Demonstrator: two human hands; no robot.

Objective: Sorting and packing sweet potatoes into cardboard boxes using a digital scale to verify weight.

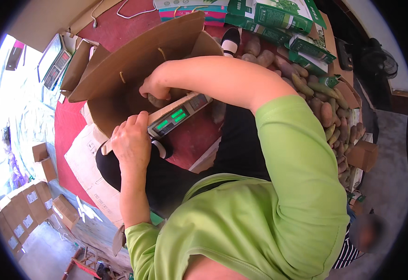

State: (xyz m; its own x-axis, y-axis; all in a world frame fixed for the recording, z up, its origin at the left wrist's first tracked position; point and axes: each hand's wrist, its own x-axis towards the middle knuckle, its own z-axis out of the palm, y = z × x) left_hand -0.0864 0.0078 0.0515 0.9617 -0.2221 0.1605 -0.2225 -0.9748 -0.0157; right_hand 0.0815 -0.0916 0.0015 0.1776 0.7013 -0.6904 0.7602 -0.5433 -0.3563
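Note:
An open brown cardboard box [134, 65] with cord loops in its wall stands in front of me. Inside it, my right hand [156, 86] is closed around a sweet potato [157, 101], partly hidden under the fingers. My left hand [133, 140] grips the box's near edge, fingers folded over the cardboard. Right beside that hand is a digital scale [178, 115] with lit green displays, against the box's near side. My right forearm passes above the scale's far end. The bottom of the box is mostly out of sight.
A large heap of sweet potatoes [325, 107] lies to the right. Green printed cartons [283, 18] stand at the back. Another scale [57, 63] is at the far left, above a red floor covering [69, 144]. A person in stripes [348, 249] is at lower right.

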